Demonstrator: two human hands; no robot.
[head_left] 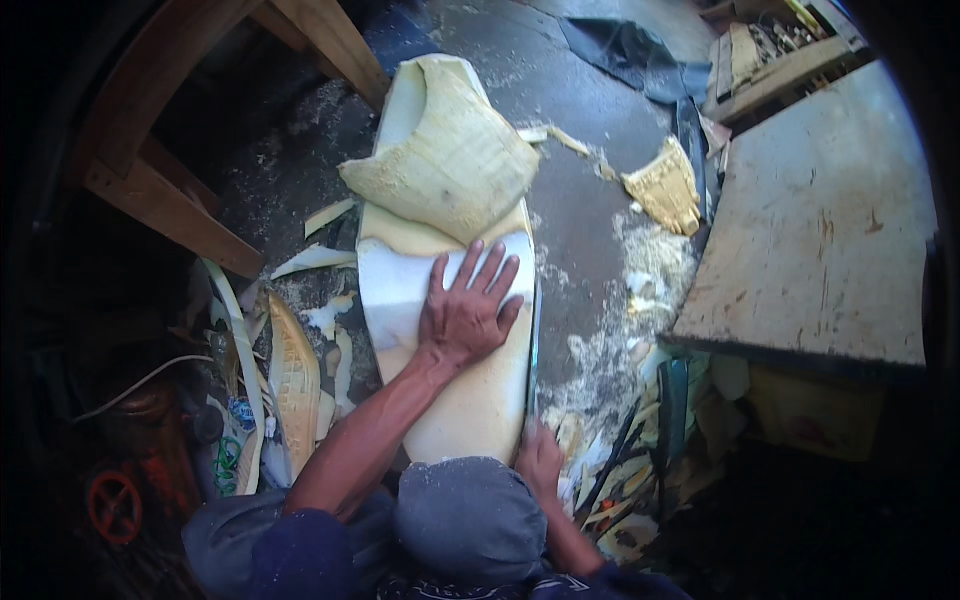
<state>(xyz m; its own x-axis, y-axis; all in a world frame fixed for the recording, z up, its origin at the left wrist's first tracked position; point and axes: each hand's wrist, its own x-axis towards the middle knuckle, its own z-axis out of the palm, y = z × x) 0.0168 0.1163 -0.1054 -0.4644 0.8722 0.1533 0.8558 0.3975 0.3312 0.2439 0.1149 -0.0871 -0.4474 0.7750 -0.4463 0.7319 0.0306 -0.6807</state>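
Note:
A long seat-shaped piece of cream and white foam [440, 400] lies lengthwise before me. My left hand [468, 305] rests flat on its white band, fingers spread. Down the foam's right side runs a long thin knife [535, 350], its blade against the edge. My right hand [540, 458] is closed round the knife's near end, so the handle is mostly hidden. A curved, cream-coloured foam pad [455, 165] sits on the far part of the long piece, beyond my left fingertips.
Wooden legs [180, 210] stand at the far left, and a wooden board [810, 230] is at the right. Foam offcuts [293, 370] lie left of the long piece, with another ragged chunk [665, 185] at the right. Crumbs and scraps cover the dark floor [590, 270].

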